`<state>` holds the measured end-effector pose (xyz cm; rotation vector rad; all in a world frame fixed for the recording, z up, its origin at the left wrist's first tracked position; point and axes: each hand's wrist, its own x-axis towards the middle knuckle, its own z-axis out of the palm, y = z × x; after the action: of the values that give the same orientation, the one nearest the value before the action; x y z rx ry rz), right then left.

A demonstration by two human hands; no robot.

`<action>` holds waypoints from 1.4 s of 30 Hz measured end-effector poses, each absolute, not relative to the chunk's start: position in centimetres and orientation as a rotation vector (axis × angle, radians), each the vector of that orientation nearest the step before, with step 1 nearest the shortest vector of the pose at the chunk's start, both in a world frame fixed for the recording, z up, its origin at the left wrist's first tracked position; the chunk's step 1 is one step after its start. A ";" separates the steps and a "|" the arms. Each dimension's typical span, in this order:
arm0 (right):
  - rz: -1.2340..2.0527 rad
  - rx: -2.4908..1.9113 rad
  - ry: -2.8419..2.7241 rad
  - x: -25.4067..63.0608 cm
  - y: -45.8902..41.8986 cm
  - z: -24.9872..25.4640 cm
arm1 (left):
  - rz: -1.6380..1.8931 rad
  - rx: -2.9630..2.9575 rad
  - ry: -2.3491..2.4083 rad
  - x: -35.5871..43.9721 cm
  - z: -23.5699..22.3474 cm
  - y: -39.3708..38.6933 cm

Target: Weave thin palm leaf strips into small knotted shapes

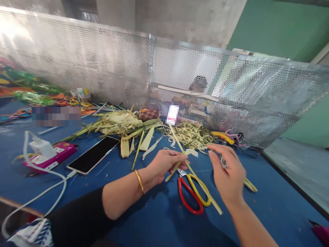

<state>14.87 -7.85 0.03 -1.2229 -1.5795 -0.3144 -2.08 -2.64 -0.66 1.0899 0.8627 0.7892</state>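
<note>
My left hand [171,163] pinches narrow pale-green leaf strips [205,192] where they cross; one long strip slants up toward the back and down to the right. My right hand [227,171] is raised beside it, thumb and fingers curled together. A small silvery object [223,162] shows between its fingers, too little to name. A faint thin line, perhaps thread, runs between the two hands. Below them lie scissors [191,195] with one red and one yellow handle, blades partly hidden by my left hand. More pale strips [250,185] show behind my right hand; whether it holds them I cannot tell.
Long dried leaves [123,123] and a heap of shredded strips [197,135] lie at the back, before a perforated metal screen [102,58]. A charging phone [94,156] and a magenta power strip [51,157] with a white cable are left. Yellow-handled pliers [223,137] lie back right.
</note>
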 end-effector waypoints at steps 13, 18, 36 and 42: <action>-1.082 -1.060 -2.390 11.1 -7.0 -3.1 | 0.891 0.890 0.816 -2.1 -1.2 -2.2; -1.029 -0.986 -2.406 11.3 -7.2 -3.1 | 0.872 0.872 0.831 -1.8 -0.9 -2.7; -0.869 -0.709 -2.450 10.7 -8.6 -2.8 | 0.925 0.882 0.899 -2.0 -0.2 -2.9; -0.652 -0.819 -2.248 11.8 -8.4 -2.3 | 0.938 0.881 0.836 -2.3 -0.2 -2.5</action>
<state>11.77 -8.39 -2.28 -0.8192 -2.2482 -0.6519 -2.31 -2.54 -0.23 0.8807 0.8364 0.9384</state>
